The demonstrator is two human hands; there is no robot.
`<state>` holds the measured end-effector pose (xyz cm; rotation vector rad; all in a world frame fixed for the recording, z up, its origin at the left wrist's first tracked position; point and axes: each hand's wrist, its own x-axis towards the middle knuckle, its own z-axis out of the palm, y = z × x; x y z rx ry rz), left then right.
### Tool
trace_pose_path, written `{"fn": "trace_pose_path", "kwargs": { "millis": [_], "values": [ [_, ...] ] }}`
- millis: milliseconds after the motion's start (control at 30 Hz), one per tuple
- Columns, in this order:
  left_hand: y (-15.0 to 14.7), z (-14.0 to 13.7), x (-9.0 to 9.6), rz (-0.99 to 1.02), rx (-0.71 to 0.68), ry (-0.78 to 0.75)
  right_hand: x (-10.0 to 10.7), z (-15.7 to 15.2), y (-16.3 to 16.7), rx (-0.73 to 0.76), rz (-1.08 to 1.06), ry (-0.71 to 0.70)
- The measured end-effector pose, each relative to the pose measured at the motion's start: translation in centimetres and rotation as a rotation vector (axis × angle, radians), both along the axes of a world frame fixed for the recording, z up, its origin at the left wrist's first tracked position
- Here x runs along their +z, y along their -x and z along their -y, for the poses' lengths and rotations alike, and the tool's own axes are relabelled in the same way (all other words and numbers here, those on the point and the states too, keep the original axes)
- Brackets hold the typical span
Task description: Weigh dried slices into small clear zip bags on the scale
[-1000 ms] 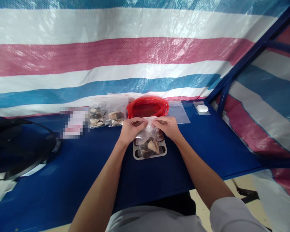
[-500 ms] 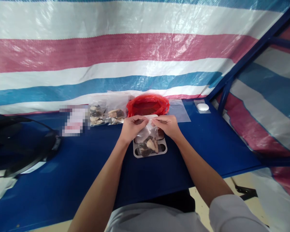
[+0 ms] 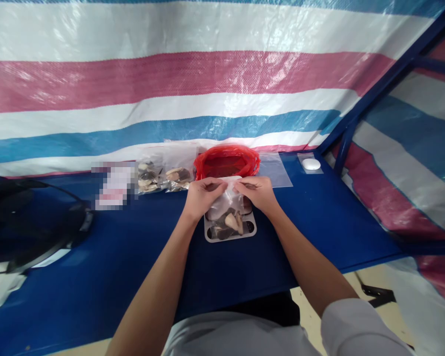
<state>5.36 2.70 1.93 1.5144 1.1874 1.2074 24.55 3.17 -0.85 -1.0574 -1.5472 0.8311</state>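
In the head view, your left hand (image 3: 203, 199) and right hand (image 3: 258, 195) each keep a narrow grip, thumb pressed to finger, on the top edge of the clear bag (image 3: 227, 203), over the white scale (image 3: 242, 237) at mid-worktop (image 3: 133, 282). If one pinch loosens, the bag may sag and spill its pieces (image 3: 233, 222). The red bag (image 3: 228, 149) stands close behind, toward the far edge, and could hinder your fingers; two filled bags (image 3: 147, 179) lie left of it.

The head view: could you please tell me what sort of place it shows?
It looks like a makeshift work booth, perhaps indoors: a striped tarp hangs like a wall behind a blue table, with a blue frame at the right.
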Motion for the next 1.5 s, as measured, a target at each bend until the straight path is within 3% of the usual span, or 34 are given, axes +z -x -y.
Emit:
{"fn": "trace_pose_path", "kwargs": {
  "millis": [167, 433, 600, 833, 1033, 1500],
  "values": [
    [0.3, -0.1, -0.2, 0.026, 0.028, 0.029, 0.1, 0.0, 0.4, -0.037, -0.145, 0.078],
    [0.1, 0.0, -0.1, 0.112, -0.019, 0.077, 0.5, 0.1, 0.3, -0.011, -0.109, 0.083],
    [0.3, -0.3, -0.4, 0.23, -0.011, 0.106, 0.8, 0.0, 0.1, -0.028, -0.201, 0.14],
    [0.2, -0.2, -0.4, 0.21, 0.007, 0.026, 0.8, 0.2, 0.8, -0.01, -0.252, 0.182],
    [0.2, -0.2, 0.0, 0.207, -0.046, 0.086, 1.2, 0.3, 0.7, 0.0, -0.225, 0.18],
    [0.0, 0.0, -0.1, 0.243, 0.033, 0.136, 0.7, -0.3, 0.1, -0.003, -0.282, 0.242]
  ]
}}
